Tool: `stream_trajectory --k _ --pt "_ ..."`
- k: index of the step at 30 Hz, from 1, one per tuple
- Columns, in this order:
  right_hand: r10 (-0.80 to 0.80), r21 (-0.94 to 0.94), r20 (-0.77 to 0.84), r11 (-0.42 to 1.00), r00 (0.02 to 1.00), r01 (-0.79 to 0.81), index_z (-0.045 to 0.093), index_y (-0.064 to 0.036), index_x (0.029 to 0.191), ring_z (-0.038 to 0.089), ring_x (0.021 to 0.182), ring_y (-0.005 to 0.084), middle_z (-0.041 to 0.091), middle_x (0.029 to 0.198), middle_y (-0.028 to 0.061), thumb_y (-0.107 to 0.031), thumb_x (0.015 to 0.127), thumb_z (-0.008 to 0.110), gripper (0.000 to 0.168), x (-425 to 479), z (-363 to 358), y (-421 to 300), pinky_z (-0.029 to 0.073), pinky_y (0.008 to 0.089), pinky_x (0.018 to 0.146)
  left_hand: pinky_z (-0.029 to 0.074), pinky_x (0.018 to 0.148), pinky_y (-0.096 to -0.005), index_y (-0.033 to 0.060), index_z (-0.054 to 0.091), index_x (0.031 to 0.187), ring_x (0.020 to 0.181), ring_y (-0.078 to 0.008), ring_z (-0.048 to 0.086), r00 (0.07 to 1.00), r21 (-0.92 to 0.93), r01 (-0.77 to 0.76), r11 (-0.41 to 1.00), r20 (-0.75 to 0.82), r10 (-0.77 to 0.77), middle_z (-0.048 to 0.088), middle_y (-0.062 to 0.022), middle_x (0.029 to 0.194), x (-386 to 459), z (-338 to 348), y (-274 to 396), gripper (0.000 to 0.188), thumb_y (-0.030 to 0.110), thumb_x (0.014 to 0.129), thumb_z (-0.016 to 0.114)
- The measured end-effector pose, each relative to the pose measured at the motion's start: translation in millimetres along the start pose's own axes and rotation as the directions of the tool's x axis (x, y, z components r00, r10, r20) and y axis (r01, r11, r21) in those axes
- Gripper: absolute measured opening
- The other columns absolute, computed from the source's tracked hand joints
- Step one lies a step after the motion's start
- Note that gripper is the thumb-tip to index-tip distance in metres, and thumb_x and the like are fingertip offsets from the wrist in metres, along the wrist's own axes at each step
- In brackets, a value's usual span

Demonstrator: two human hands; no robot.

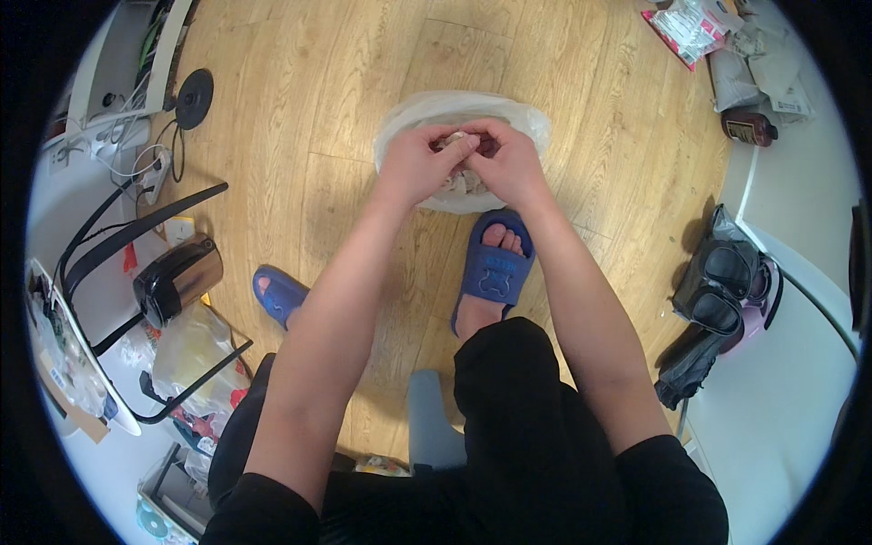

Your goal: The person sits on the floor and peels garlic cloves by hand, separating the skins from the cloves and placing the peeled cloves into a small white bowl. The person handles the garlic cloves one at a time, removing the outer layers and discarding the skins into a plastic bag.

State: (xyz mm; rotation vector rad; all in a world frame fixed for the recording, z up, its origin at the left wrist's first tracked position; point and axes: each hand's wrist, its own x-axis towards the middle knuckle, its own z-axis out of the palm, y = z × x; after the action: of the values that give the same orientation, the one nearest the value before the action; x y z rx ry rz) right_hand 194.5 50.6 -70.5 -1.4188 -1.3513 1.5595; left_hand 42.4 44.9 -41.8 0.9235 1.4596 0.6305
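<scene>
A whitish translucent plastic bag point(409, 112) lies open-mouthed on the wooden floor, with pale, crumpled pieces point(465, 182) inside it. Both hands meet over its mouth. My left hand point(426, 160) and my right hand point(503, 158) touch at the fingertips, around a small pale item point(453, 139) that the fingers mostly hide. Which hand grips it more, and what exactly it is, I cannot tell. Just below the bag is my foot in a blue slipper point(497, 262); the other blue slipper point(279, 296) is further left.
Left: a black-framed stand point(146, 221), a dark kettle-like appliance point(178, 279), cables, a power strip point(157, 178) and plastic bags point(194, 361). Right: black boots point(712, 306), a brown bottle point(749, 128) and packets point(695, 30). A grey chair leg point(429, 422) stands between my legs.
</scene>
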Motion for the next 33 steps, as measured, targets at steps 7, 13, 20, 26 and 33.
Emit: stream_trajectory --k 7,13,20,26,33 --pt "0.011 -0.128 -0.004 0.992 1.0 -0.012 0.059 -0.001 0.086 0.062 0.072 0.0091 0.065 0.078 0.0041 -0.008 0.077 0.072 0.018 -5 3 -5 0.05 0.0246 0.063 0.047 0.054 -0.0249 0.0006 0.061 0.085 0.061 -0.0107 0.057 0.998 -0.24 0.014 0.971 -0.063 -0.03 0.063 -0.0049 0.074 0 6 -9 0.018 0.017 0.086 0.067" --pt "-0.077 -0.176 -0.017 0.982 0.997 0.073 0.056 -0.002 0.079 0.057 0.061 0.0104 0.062 0.07 0.0035 -0.009 0.076 0.073 0.019 -4 4 2 0.047 0.0275 0.056 0.045 0.051 -0.0258 0.0026 0.058 0.077 0.059 -0.0118 0.055 0.966 -0.492 0.197 0.848 -0.051 -0.254 0.059 -0.0047 0.068 3 14 -11 0.021 0.019 0.087 0.066" --pt "-0.128 -0.292 0.025 0.947 0.991 0.13 0.057 -0.004 0.077 0.062 0.069 0.0226 0.063 0.073 0.0112 -0.011 0.073 0.069 0.014 -1 19 8 0.049 0.0332 0.062 0.048 0.055 -0.0275 0.0003 0.059 0.089 0.068 -0.0146 0.059 0.887 -0.431 0.247 0.868 -0.26 -0.381 0.061 -0.0075 0.082 12 30 -41 0.017 0.017 0.089 0.061" --pt "0.171 0.128 -0.068 0.979 0.983 -0.162 0.061 -0.001 0.091 0.064 0.074 0.0174 0.065 0.083 0.0089 -0.016 0.078 0.071 0.023 -8 13 26 0.052 0.0302 0.066 0.049 0.057 -0.0266 0.0001 0.06 0.097 0.069 -0.0141 0.06 0.914 -0.306 0.134 0.943 -0.33 -0.237 0.063 -0.0067 0.084 2 32 -29 0.017 0.015 0.089 0.059" --pt "0.316 0.391 0.174 0.847 0.933 -0.36 0.061 0.003 0.106 0.064 0.076 0.0158 0.065 0.092 0.0099 -0.017 0.085 0.067 0.03 -3 -6 17 0.055 0.0281 0.066 0.051 0.059 -0.0251 -0.0012 0.064 0.108 0.069 -0.0128 0.064 0.985 0.012 0.05 0.999 -0.163 -0.048 0.068 -0.0087 0.084 2 18 -47 0.025 0.015 0.089 0.058"
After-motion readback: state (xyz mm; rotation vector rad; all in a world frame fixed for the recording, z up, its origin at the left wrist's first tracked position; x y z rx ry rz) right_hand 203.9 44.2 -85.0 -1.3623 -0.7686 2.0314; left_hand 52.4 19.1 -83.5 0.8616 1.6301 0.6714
